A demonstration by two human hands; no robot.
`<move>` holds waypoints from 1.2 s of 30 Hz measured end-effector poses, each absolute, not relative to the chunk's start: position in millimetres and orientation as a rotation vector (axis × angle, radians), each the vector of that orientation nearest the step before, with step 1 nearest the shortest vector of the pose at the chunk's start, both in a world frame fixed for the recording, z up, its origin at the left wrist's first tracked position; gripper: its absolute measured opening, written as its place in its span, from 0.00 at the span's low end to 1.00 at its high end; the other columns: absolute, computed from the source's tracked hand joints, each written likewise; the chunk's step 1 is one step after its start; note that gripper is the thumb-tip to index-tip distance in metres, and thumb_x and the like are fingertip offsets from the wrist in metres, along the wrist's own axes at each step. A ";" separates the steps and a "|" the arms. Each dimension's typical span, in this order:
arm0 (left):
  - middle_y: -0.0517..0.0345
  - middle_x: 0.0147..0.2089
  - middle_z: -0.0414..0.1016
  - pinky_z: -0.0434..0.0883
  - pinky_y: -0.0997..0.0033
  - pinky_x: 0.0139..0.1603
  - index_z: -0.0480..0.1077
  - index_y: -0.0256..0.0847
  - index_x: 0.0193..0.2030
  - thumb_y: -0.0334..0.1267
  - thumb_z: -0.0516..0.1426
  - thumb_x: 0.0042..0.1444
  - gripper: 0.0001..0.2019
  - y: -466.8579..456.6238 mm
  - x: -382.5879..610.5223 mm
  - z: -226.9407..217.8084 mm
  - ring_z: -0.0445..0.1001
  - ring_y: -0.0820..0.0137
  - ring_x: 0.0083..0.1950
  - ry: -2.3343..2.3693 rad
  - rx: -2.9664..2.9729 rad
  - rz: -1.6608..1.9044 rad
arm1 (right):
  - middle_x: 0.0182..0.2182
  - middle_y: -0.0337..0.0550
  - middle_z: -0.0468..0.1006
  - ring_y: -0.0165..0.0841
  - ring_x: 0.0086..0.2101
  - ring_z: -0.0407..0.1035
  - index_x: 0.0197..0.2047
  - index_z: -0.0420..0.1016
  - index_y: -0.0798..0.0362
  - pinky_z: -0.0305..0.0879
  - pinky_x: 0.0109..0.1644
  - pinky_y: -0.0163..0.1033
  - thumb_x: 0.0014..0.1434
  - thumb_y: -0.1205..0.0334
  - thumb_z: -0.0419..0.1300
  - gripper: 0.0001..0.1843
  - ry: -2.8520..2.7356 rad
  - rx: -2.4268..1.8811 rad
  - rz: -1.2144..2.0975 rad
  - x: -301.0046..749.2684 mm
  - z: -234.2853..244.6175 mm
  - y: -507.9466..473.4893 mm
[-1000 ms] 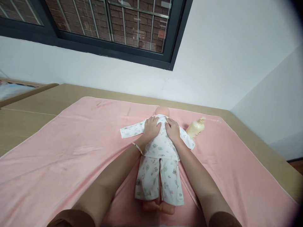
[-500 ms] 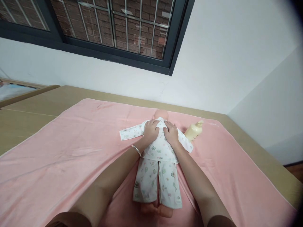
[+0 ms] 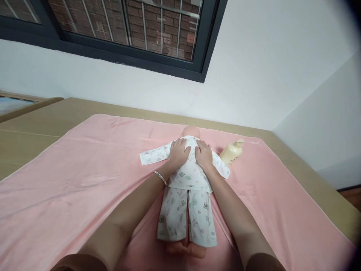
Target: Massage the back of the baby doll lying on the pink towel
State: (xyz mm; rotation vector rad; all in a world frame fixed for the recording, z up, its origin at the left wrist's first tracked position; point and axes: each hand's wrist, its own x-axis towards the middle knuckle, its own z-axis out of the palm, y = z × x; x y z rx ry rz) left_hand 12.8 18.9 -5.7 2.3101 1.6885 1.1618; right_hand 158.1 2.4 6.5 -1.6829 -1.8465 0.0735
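A baby doll (image 3: 191,131) in a white patterned top (image 3: 188,177) and matching trousers (image 3: 173,214) lies on a pink blanket (image 3: 93,180). Its head points away from me and its bare feet are nearest. My left hand (image 3: 179,153) rests with fingers stretched on the left side of the doll's upper body. On the right side, my right hand (image 3: 204,154) lies flat in the same way. Both touch the cloth of the top. A silver bangle (image 3: 160,177) circles my left wrist. Just right of the doll's sleeve lies a pale yellow bottle (image 3: 231,152), tilted over.
The blanket covers most of a wooden table (image 3: 310,177) whose far edge meets a white wall (image 3: 239,86). Above is a dark-framed window (image 3: 126,56) with metal bars. A wooden-edged surface (image 3: 31,109) adjoins at the far left.
My hands have slid slightly down the doll's top towards me, leaving more of the collar area showing. The camera view has shifted a little. The bottle lies in the same spot.
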 end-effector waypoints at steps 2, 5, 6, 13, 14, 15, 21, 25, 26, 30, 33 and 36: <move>0.50 0.59 0.74 0.61 0.53 0.67 0.69 0.40 0.56 0.39 0.49 0.65 0.16 16.7 11.9 -4.0 0.68 0.59 0.62 1.609 2.351 1.196 | 0.63 0.50 0.68 0.44 0.65 0.58 0.63 0.69 0.55 0.45 0.70 0.58 0.66 0.63 0.45 0.25 -1.868 -1.654 0.084 158.5 7.2 3.3; 0.51 0.51 0.78 0.65 0.57 0.61 0.73 0.42 0.48 0.37 0.50 0.64 0.13 11.6 10.8 -2.5 0.72 0.61 0.55 1.574 2.360 1.283 | 0.58 0.45 0.74 0.40 0.60 0.65 0.57 0.74 0.52 0.49 0.70 0.52 0.63 0.64 0.47 0.23 -1.848 -1.566 0.052 158.1 8.4 -1.3; 0.51 0.48 0.78 0.66 0.58 0.59 0.74 0.42 0.45 0.36 0.50 0.63 0.11 10.0 10.7 -2.6 0.72 0.61 0.53 1.593 2.353 1.305 | 0.56 0.44 0.76 0.39 0.58 0.67 0.55 0.76 0.51 0.52 0.68 0.49 0.62 0.65 0.48 0.23 -1.827 -1.548 0.035 157.6 8.8 -3.8; 0.49 0.42 0.74 0.68 0.57 0.54 0.74 0.41 0.41 0.34 0.52 0.60 0.09 6.7 11.4 -3.4 0.71 0.59 0.49 1.733 2.253 1.360 | 0.53 0.44 0.78 0.40 0.55 0.69 0.53 0.78 0.52 0.61 0.63 0.44 0.57 0.66 0.50 0.24 -1.707 -1.599 0.020 155.6 8.0 -8.6; 0.49 0.44 0.74 0.68 0.57 0.55 0.74 0.41 0.44 0.35 0.53 0.60 0.10 7.7 11.5 -3.5 0.70 0.58 0.51 1.734 2.232 1.355 | 0.54 0.44 0.78 0.41 0.56 0.68 0.54 0.77 0.52 0.60 0.64 0.45 0.58 0.66 0.50 0.24 -1.718 -1.613 0.025 156.0 7.8 -6.7; 0.48 0.47 0.74 0.67 0.57 0.57 0.74 0.40 0.47 0.35 0.53 0.59 0.12 9.0 11.6 -3.7 0.70 0.58 0.53 1.737 2.213 1.344 | 0.56 0.45 0.76 0.42 0.58 0.66 0.55 0.77 0.53 0.58 0.65 0.46 0.58 0.66 0.49 0.24 -1.736 -1.626 0.030 156.6 7.7 -4.7; 0.48 0.54 0.74 0.64 0.55 0.62 0.71 0.39 0.53 0.36 0.52 0.61 0.15 14.0 11.5 -3.4 0.69 0.57 0.57 1.664 2.286 1.247 | 0.57 0.46 0.75 0.40 0.59 0.66 0.57 0.75 0.53 0.58 0.64 0.45 0.61 0.66 0.47 0.25 -1.850 -1.582 -0.019 158.8 6.3 -1.3; 0.48 0.44 0.76 0.67 0.56 0.56 0.72 0.39 0.43 0.36 0.52 0.60 0.09 8.4 11.0 0.4 0.71 0.57 0.51 1.692 2.325 1.263 | 0.48 0.49 0.80 0.41 0.50 0.72 0.50 0.79 0.53 0.64 0.54 0.41 0.61 0.64 0.49 0.21 -1.793 -1.631 -0.162 156.2 1.9 -7.1; 0.48 0.43 0.76 0.68 0.56 0.54 0.72 0.40 0.41 0.36 0.52 0.60 0.08 6.7 11.0 1.4 0.71 0.57 0.50 1.714 2.323 1.263 | 0.45 0.49 0.81 0.41 0.48 0.73 0.48 0.80 0.53 0.65 0.52 0.41 0.61 0.63 0.50 0.20 -1.778 -1.654 -0.189 155.2 1.4 -8.8; 0.48 0.45 0.76 0.68 0.57 0.55 0.72 0.40 0.43 0.35 0.52 0.60 0.09 3.3 11.8 2.3 0.71 0.57 0.51 1.745 2.275 1.296 | 0.42 0.50 0.81 0.42 0.46 0.71 0.46 0.79 0.53 0.64 0.48 0.41 0.61 0.63 0.49 0.19 -1.702 -1.716 -0.201 150.8 5.7 -14.7; 0.47 0.51 0.75 0.66 0.56 0.60 0.71 0.39 0.51 0.36 0.52 0.60 0.14 6.7 12.7 0.5 0.70 0.57 0.56 1.745 2.241 1.283 | 0.44 0.51 0.80 0.44 0.49 0.69 0.47 0.78 0.54 0.63 0.52 0.43 0.62 0.63 0.48 0.19 -1.706 -1.739 -0.131 150.2 12.3 -14.4; 0.46 0.59 0.72 0.61 0.53 0.66 0.70 0.39 0.56 0.36 0.51 0.61 0.18 12.6 12.4 -0.8 0.67 0.57 0.62 1.708 2.287 1.210 | 0.51 0.53 0.78 0.46 0.53 0.67 0.53 0.76 0.56 0.58 0.60 0.49 0.61 0.65 0.47 0.22 -1.826 -1.698 -0.080 153.4 14.6 -8.4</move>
